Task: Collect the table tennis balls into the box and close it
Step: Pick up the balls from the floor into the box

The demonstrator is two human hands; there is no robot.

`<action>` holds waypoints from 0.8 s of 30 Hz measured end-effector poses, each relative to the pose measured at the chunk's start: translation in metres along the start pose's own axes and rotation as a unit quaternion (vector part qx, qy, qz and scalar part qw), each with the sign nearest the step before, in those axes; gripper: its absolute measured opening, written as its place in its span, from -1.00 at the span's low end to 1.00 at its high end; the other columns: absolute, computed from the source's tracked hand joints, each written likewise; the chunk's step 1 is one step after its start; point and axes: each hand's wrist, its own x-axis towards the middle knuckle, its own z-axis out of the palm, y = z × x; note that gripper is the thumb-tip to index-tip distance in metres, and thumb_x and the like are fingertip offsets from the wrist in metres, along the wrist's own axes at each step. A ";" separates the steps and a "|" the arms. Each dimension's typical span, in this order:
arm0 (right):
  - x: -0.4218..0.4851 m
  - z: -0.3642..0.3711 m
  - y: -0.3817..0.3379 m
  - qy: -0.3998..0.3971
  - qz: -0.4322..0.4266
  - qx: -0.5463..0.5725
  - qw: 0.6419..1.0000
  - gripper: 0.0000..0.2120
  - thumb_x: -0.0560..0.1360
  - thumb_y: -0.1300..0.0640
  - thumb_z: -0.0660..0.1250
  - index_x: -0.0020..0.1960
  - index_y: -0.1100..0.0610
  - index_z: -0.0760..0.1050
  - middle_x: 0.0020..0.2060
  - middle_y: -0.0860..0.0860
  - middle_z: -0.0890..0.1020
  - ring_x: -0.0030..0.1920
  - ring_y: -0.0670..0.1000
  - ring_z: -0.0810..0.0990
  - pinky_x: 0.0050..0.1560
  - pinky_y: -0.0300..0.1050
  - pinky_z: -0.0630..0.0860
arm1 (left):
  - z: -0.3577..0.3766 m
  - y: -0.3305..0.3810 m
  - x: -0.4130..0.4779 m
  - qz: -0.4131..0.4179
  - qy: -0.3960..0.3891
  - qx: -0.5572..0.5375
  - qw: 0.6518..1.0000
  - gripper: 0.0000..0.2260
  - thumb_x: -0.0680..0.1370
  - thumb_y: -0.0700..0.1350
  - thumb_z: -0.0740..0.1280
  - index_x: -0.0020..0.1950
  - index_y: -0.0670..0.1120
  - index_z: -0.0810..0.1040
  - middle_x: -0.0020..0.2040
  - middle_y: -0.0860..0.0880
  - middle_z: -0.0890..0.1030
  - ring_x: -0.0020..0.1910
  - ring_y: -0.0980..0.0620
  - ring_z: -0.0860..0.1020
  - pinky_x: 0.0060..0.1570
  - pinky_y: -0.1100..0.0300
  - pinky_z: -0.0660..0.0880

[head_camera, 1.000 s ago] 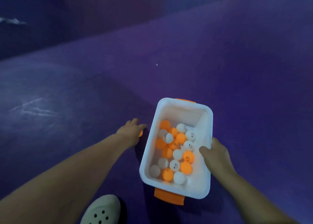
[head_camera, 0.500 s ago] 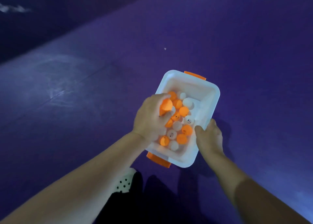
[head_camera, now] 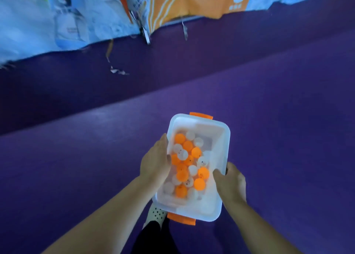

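Note:
A white plastic box (head_camera: pixel 222 138) with orange latches (head_camera: pixel 201 115) at both short ends is held up in front of me over a purple floor. It has no lid on and holds several orange and white table tennis balls (head_camera: pixel 188 163). My left hand (head_camera: pixel 155 161) grips the box's left long rim, thumb inside against the balls. My right hand (head_camera: pixel 229 182) grips the right long rim near the close end, thumb over the edge.
The purple floor (head_camera: pixel 278 119) stretches all around. A blue and orange printed barrier banner (head_camera: pixel 172 7) runs along the far side, with torn strips (head_camera: pixel 117 70) lying on the floor below it. A white perforated shoe (head_camera: pixel 156 213) shows under the box.
My left hand picked an orange ball off the floor, dropped it among the others, then took hold of the box's left rim. The view tilted up, bringing the banner into sight.

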 end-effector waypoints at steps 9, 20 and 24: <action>-0.065 -0.110 -0.103 -0.046 -0.115 -0.028 0.992 -0.94 0.44 0.05 0.26 -0.13 0.03 0.45 -0.24 -0.04 0.57 -0.26 -0.06 0.57 -0.37 -0.18 0.49 | -0.145 0.077 -0.078 -0.011 0.090 -0.030 0.995 -0.71 0.54 -0.05 0.23 0.24 0.11 0.33 -0.02 0.13 0.56 -0.18 0.11 0.52 -0.37 0.26 0.39; -0.163 -0.183 -0.118 -0.131 -0.366 -0.107 0.915 -0.94 0.43 0.14 0.30 -0.21 0.05 0.43 -0.33 -0.05 0.52 -0.33 -0.09 0.47 -0.42 -0.20 0.31 | -0.168 0.114 -0.280 -0.134 0.224 -0.249 0.933 -0.64 0.41 0.12 0.17 0.21 0.18 0.35 -0.11 0.15 0.51 -0.16 0.08 0.52 -0.18 0.13 0.48; -0.219 -0.172 -0.124 -0.175 -0.429 -0.155 0.872 -0.91 0.44 0.12 0.31 -0.21 0.08 0.42 -0.34 -0.06 0.48 -0.36 -0.11 0.44 -0.45 -0.21 0.26 | -0.176 0.099 -0.352 -0.170 0.281 -0.292 0.898 -0.73 0.42 0.14 0.20 0.10 0.27 0.29 -0.17 0.21 0.48 -0.18 0.19 0.52 -0.22 0.20 0.50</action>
